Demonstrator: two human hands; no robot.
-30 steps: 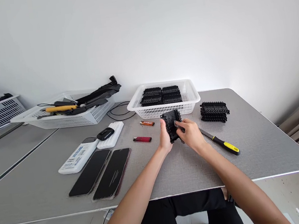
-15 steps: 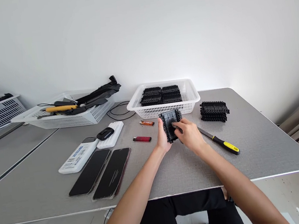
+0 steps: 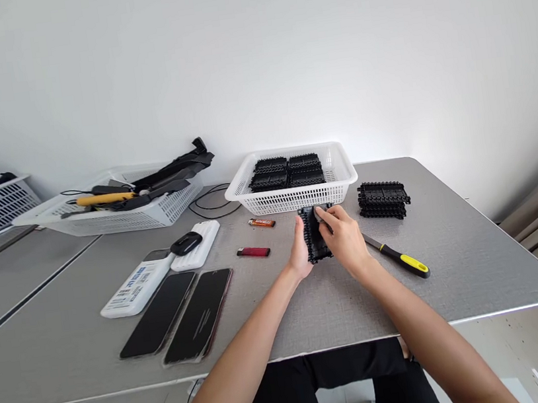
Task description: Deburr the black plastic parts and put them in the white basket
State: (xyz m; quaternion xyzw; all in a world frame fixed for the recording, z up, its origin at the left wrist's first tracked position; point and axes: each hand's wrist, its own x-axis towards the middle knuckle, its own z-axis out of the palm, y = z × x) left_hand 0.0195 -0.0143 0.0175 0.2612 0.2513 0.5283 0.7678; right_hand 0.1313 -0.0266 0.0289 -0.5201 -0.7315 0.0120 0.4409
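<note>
My left hand (image 3: 299,252) grips the left edge of a black ribbed plastic part (image 3: 313,238), tilted up above the table. Rows of small teeth run along its side. My right hand (image 3: 348,238) is closed over the part's upper right, pinching a small greyish piece (image 3: 319,214) against its face. What that piece is stays too small to make out. A file-like tool (image 3: 404,262) with a black and yellow handle lies right of my right hand, its tip hidden. Beyond it stands a stack of similar black parts (image 3: 383,200).
A white basket (image 3: 293,199) behind my hands holds several black parts. An orange lighter (image 3: 262,222), a red lighter (image 3: 253,252), two phones (image 3: 199,315), white power banks (image 3: 135,287) and a black case (image 3: 186,242) lie left. Another white basket (image 3: 160,213) holds tools and black pieces.
Both hands and the black part have shifted slightly right and a little lower. My right fingers have moved up along the part's face, toward its top edge.
</note>
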